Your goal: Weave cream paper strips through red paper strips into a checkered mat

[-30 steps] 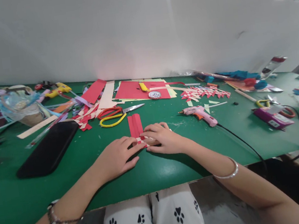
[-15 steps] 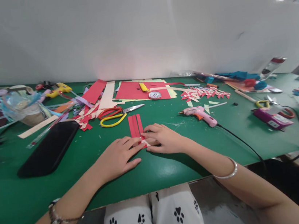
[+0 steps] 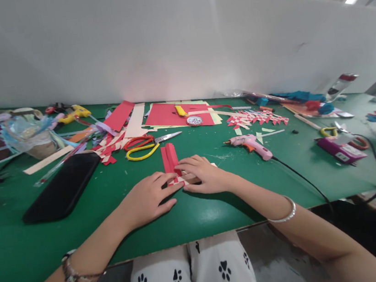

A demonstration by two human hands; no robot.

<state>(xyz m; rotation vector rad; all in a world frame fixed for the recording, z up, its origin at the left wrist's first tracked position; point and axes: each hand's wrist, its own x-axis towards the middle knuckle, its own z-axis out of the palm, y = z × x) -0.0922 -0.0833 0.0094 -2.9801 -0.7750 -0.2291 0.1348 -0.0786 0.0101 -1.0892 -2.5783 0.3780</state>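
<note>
Several red paper strips point(image 3: 169, 156) lie side by side on the green table point(image 3: 218, 211), woven at their near end with cream strips. My left hand point(image 3: 149, 198) lies on the table with its fingers stretched out and their tips pressing the left side of the weave. My right hand point(image 3: 203, 175) rests on the right side of the weave, fingers curled, its fingertips pinching one of the strips.
Scissors with red and yellow handles point(image 3: 142, 147) lie just behind the strips. A pink glue gun point(image 3: 253, 145) with a black cable sits to the right, a black phone point(image 3: 61, 186) to the left. Red and cream sheets, a finished red-and-white weave point(image 3: 257, 117) and craft clutter line the back.
The red strips have shifted slightly under my fingers. Both hands stay on the weave in almost the same place.
</note>
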